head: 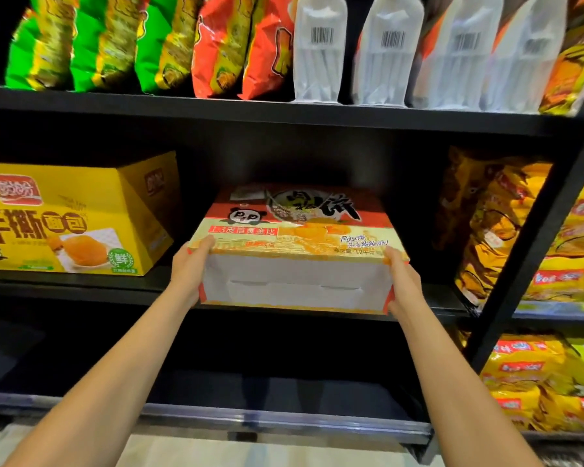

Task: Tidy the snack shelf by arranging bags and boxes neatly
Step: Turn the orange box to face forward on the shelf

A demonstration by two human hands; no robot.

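Both of your hands, left hand and right hand, have their fingers clamped on the ends of the red-and-yellow box at mid-frame on the middle shelf, so you seem to be seating it; next, probably slide it back square beside the yellow box.

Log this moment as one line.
left hand: grips box end | right hand: grips other end | box: middle shelf, front edge | yellow box: left

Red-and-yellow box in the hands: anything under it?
Under the red-and-yellow box only the black shelf board shows; the box hides the board beneath it, so contact can't be told.
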